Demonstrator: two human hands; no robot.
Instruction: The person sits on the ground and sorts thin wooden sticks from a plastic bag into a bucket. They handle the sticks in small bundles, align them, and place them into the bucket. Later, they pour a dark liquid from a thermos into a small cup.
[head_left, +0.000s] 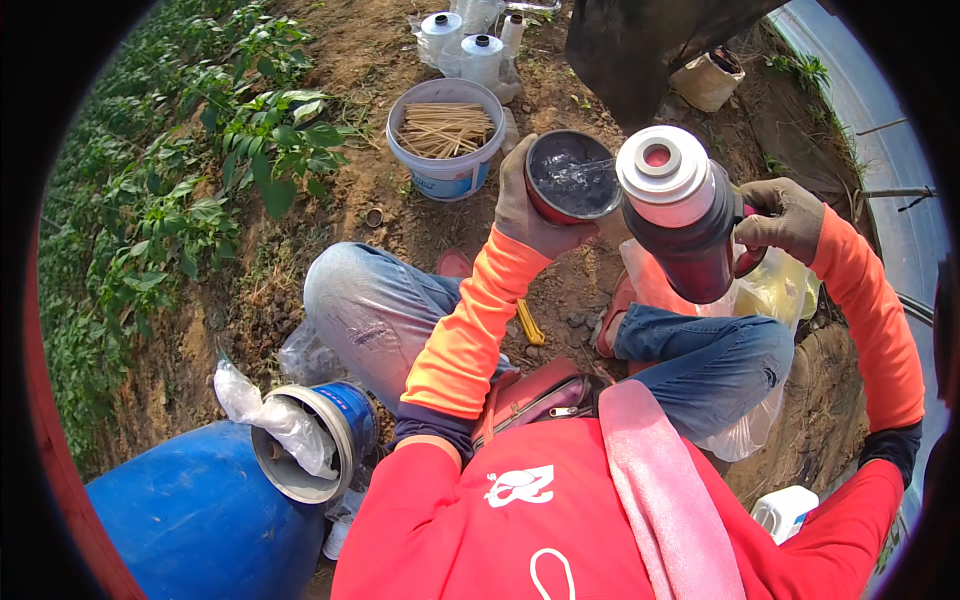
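My left hand (525, 202), in a grey-brown glove, is wrapped around a cup (534, 187) with a dark inside and a reddish outside. Clear liquid lies in the cup, and a thin stream runs into it from the spout of a vacuum flask (679, 240). The flask is dark red and black with a white stopper (664, 169) that has a red button; it tilts towards the cup. Gloved too, my right hand (784, 217) grips the flask's side handle (750, 255). Beneath the cup, a yellow utility knife (530, 322) rests on the soil between my legs.
A white bucket (448, 166) of thin wooden sticks stands ahead, before several rolls of clear film (481, 60). Pepper-like plants (202, 165) grow at left. Near my left side are a blue barrel (202, 517) and a tipped bucket (352, 420). Plastic bags (776, 277) lie at right.
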